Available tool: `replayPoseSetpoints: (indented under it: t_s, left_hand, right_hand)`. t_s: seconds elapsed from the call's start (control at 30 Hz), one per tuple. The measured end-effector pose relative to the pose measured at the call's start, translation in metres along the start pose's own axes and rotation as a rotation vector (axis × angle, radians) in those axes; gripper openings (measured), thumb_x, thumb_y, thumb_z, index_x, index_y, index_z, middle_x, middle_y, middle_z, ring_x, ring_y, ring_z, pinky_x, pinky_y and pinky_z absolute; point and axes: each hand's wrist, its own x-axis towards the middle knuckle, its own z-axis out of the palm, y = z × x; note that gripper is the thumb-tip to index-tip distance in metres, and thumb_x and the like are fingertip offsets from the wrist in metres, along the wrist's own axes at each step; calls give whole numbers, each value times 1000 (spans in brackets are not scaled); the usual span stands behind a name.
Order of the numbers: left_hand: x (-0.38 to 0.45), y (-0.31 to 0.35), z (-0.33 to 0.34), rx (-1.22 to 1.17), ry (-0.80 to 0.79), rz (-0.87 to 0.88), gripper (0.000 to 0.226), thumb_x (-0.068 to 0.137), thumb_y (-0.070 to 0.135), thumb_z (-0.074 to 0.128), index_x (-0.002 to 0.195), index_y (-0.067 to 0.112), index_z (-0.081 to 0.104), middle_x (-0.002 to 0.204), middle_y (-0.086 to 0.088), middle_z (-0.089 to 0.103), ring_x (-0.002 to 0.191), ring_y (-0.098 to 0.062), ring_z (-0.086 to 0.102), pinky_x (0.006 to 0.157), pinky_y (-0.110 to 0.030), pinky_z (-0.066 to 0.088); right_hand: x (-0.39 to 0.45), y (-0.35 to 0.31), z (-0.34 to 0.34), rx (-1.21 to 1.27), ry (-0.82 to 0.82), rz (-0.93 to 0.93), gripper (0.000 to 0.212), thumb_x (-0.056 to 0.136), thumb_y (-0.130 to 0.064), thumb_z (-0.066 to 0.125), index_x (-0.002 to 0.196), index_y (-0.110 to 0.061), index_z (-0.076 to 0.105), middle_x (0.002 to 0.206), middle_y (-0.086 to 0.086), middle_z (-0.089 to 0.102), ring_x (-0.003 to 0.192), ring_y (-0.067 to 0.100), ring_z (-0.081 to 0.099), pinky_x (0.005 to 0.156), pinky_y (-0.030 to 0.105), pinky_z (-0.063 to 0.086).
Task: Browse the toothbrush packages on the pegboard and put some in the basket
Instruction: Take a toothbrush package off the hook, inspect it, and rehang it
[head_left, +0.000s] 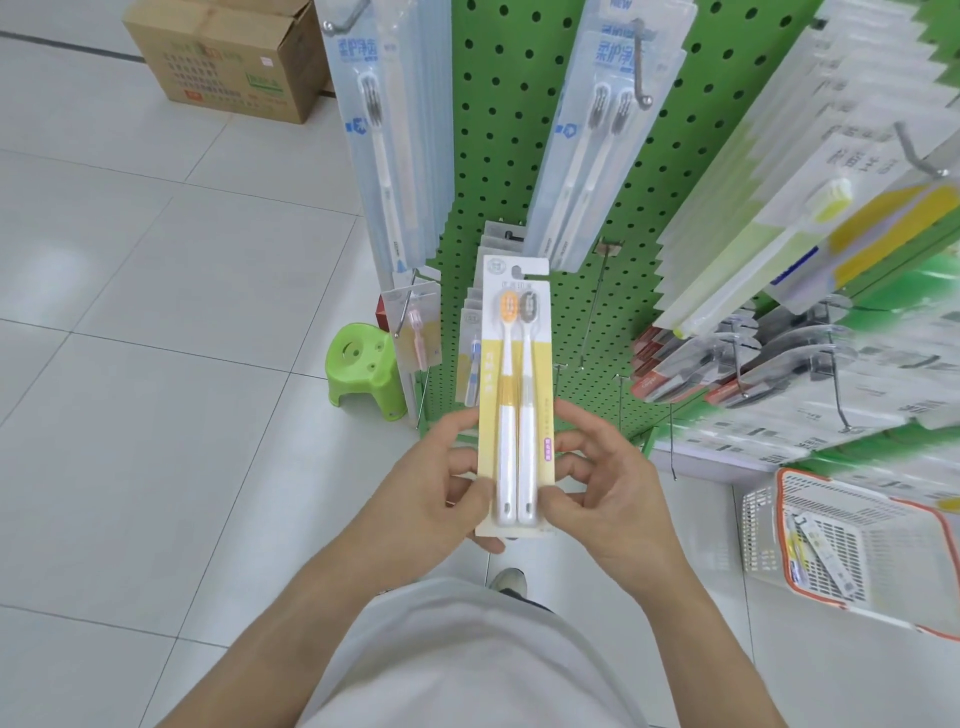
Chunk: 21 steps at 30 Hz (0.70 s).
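Single head-worn wide-angle view, pitched steeply forward and down from standing height. Close on both hands at frame centre; own torso fills the bottom edge. Green pegboard (498, 171) rises dead ahead and wraps along the right edge, strongly distorted. Tiled floor (156, 291) takes the left half, further off.

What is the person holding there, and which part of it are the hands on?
A two-toothbrush package, held upright. Both hands grip its lower part: the left hand on the left edge, the right hand on the right edge.
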Motion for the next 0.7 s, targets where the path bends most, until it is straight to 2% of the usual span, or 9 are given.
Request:
replayPoseSetpoints:
  t_s: [0.13,0.23,0.3,0.33,0.4,0.47,0.53,0.63,0.7]
  left_hand:
    - [1,-9,-4,71,-53,-5,73,93,-9,55,145,38,35,108,5,72,87,-26,72,72,-34,60]
    - [2,-14,-1,208,141,58,72,92,0,62,149,33,34,111,18,64,93,-8,66,79,-22,55]
    - [2,-11,1,144,213,94,66,94,5,65,146,35,37,119,18,63,99,-1,66,79,-19,55]
    - [3,-8,2,77,182,86,60,95,11,66,144,36,42,122,15,65,102,-1,67,81,-21,56]
    - [6,-6,3,-3,69,65,42,96,29,63,137,34,54,122,10,70,109,-7,68,90,-31,57]
    - [6,-6,4,25,54,83,35,96,39,55,128,27,61,118,6,72,112,-12,68,97,-38,54]
    - [8,-8,4,76,102,102,31,100,38,50,121,21,66,113,4,74,108,-13,69,97,-37,54]
    - [8,-12,2,-39,71,16,27,104,26,50,118,16,71,108,-3,77,102,-18,72,90,-34,56]
    - [9,-12,0,-125,-6,-76,28,104,22,49,118,12,71,109,-10,77,103,-27,73,88,-39,57]
  right_hand:
    - [1,1,0,-31,-49,-4,62,70,3,65,121,-30,71,107,21,65,73,22,54,57,37,49]
    - [3,0,1,-60,-53,-19,58,70,1,66,116,-35,73,102,18,63,67,19,50,54,35,47]
    - [2,-1,4,-104,-55,-35,58,70,-1,67,116,-36,73,94,7,64,66,16,51,52,36,46]
    - [2,-2,6,-119,-81,-46,57,71,-1,69,117,-34,72,92,2,65,66,16,52,52,40,47]
    - [-1,-1,11,-111,-166,-60,57,72,-1,77,121,-31,71,95,2,66,67,18,58,56,48,52]
    - [-2,0,15,-104,-217,-61,58,73,-2,85,123,-28,71,98,8,67,67,20,61,60,44,55]
    - [0,2,17,-135,-174,-68,48,74,-3,88,116,-22,73,93,6,68,68,17,61,59,33,54]
    - [7,4,17,-148,23,-75,28,71,-18,89,95,-17,73,69,-6,61,61,10,53,54,32,49]
    - [13,3,14,-134,153,-79,33,69,-23,87,95,-16,69,64,-9,56,60,10,52,52,29,49]
